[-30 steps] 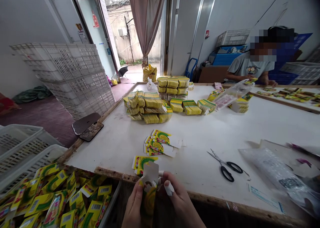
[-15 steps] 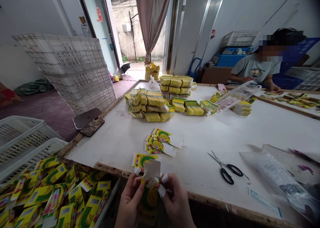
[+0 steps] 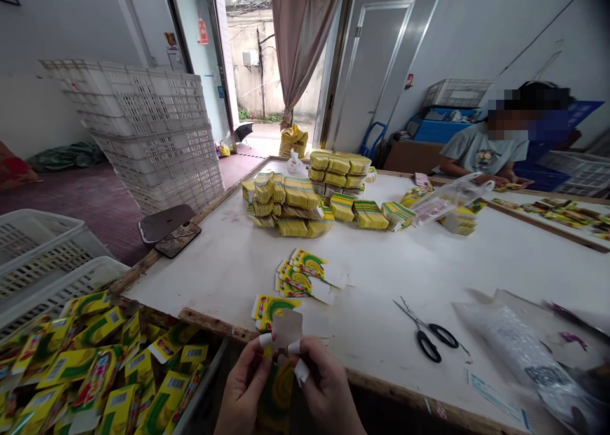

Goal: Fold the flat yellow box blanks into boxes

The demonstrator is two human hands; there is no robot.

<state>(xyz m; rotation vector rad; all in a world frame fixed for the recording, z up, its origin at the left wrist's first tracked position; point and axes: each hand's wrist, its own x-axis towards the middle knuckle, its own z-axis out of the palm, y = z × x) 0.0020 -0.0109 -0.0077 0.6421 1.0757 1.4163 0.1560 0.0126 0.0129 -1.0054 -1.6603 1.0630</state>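
Observation:
A small yellow-and-green carton (image 3: 276, 394) is held upright at the table's near edge, its pale end flap (image 3: 288, 326) standing up. My left hand (image 3: 245, 384) grips its left side between thumb and fingers. On the opposite side, my right hand (image 3: 326, 384) pinches near the top by the flap. White wraps cover several fingertips. Just beyond my hands lies a flattened carton (image 3: 271, 307), and past it a small fanned group of flat cartons (image 3: 300, 271). The lower part of the held carton is in shadow.
Filled cartons lie in a white crate (image 3: 210, 381) at lower left. Scissors (image 3: 424, 330) and a clear plastic bag (image 3: 519, 352) lie on the right. Bundled flat cartons (image 3: 295, 197) stand at the back, a phone (image 3: 178, 240) at the left edge. A co-worker (image 3: 498, 152) sits at far right.
My hands and the carton appear slightly further left, and the right fingers have closed in nearer the flap. The whole view has shifted a little. The co-worker's hands have come together.

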